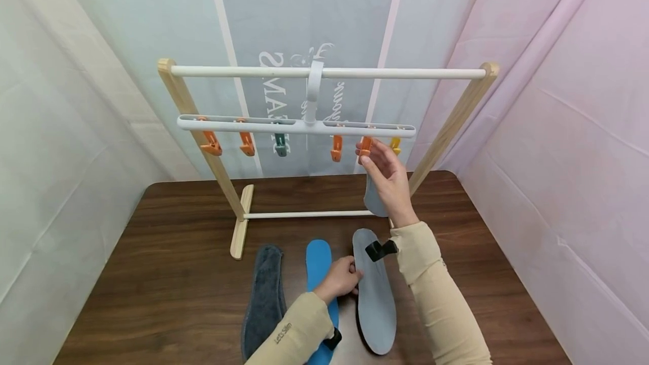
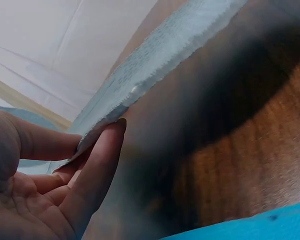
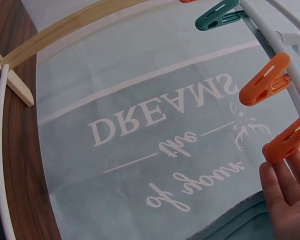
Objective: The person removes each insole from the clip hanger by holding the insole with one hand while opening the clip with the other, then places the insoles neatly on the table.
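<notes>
In the head view my right hand (image 1: 389,179) pinches an orange clothespin (image 1: 365,146) on the white hanger bar (image 1: 253,125). A grey-blue insole (image 1: 374,199) hangs below it, partly behind the hand; its upper end is hidden. In the right wrist view my fingers (image 3: 275,197) press against that clothespin (image 3: 287,145). Lower down, my left hand (image 1: 339,278) holds the edge of a grey insole (image 1: 376,297) above the table. The left wrist view shows thumb and fingers pinching the insole's thin edge (image 2: 135,85).
A blue insole (image 1: 318,258) lies under the left forearm, with a dark grey fuzzy insole (image 1: 265,297) left of it. More clothespins hang along the bar, including a green one (image 1: 280,142) and a yellow one (image 1: 395,145). A wooden rack (image 1: 223,179) carries the hanger.
</notes>
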Motion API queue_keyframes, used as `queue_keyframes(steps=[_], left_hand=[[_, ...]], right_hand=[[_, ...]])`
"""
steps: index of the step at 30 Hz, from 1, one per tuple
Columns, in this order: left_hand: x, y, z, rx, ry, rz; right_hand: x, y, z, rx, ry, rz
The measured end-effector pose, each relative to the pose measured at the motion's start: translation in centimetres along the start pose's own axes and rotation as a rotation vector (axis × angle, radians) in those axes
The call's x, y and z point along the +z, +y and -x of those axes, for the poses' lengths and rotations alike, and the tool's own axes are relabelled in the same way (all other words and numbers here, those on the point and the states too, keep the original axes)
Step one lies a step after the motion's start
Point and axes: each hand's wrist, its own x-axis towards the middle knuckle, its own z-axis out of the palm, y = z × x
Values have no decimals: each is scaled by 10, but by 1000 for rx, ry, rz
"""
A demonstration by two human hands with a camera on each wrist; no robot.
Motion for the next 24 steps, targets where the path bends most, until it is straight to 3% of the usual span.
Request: queue_keyframes(steps=[6, 15, 20, 24], left_hand=[[7, -8, -2, -60, -22, 44], [11, -13, -3, -58, -30, 82], [12, -12, -2, -47, -13, 65], [14, -13, -1, 1, 45, -20]], right_hand=[[-1, 0, 1, 23, 3, 9], [-2, -1, 2, 33, -8, 13], [-2, -1, 3, 39, -8, 25], [-2, -1, 3, 30, -8, 18]])
